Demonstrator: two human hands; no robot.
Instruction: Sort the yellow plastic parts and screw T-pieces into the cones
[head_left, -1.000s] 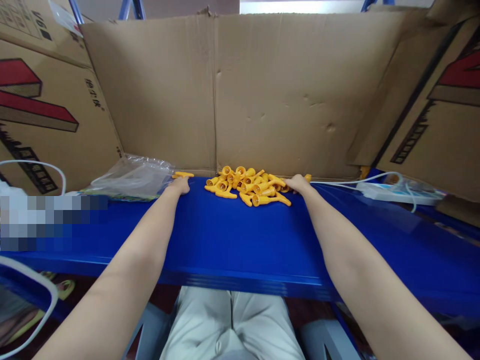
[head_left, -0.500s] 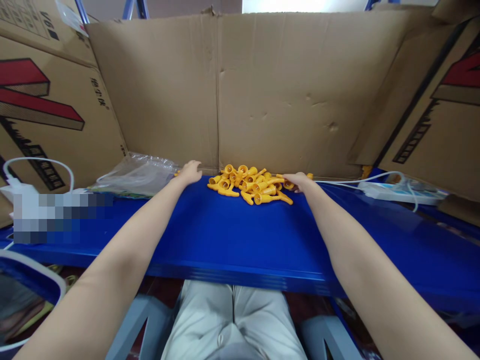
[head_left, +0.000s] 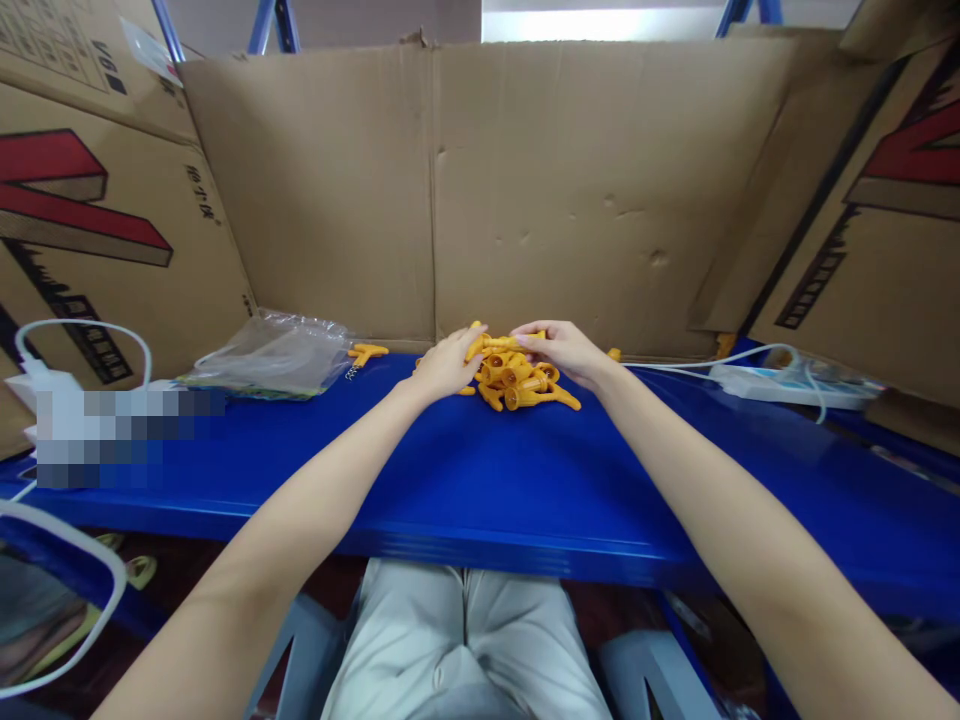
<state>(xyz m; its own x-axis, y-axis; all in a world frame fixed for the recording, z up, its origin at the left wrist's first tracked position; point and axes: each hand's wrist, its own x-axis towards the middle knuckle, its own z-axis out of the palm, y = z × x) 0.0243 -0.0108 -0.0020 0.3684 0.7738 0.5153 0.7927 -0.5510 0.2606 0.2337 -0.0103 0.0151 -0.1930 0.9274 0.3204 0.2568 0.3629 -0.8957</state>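
Over the heap of yellow plastic corkscrews (head_left: 517,375), my two hands are close together. My right hand (head_left: 566,350) is closed, its thumb and fingers pinching a yellow corkscrew (head_left: 504,343) that lies sideways above the pile. My left hand (head_left: 448,366) grips the other end of that piece, its fingers partly hiding it. It also covers the left side of the heap. Several pieces below show hollow cone-shaped bodies with curved handles. Apart from the heap, a T-shaped yellow handle with a metal spiral (head_left: 366,355) rests on the blue table to the left.
A clear plastic bag (head_left: 274,350) lies at the back left. Cardboard walls (head_left: 600,180) stand behind and at both sides. A white power strip (head_left: 795,388) with cables sits at the right. The blue table's front edge (head_left: 480,555) is above my lap.
My left hand has moved right from the back of the table onto the heap, uncovering the T-shaped handle. My right hand has moved left and lifted a corkscrew.
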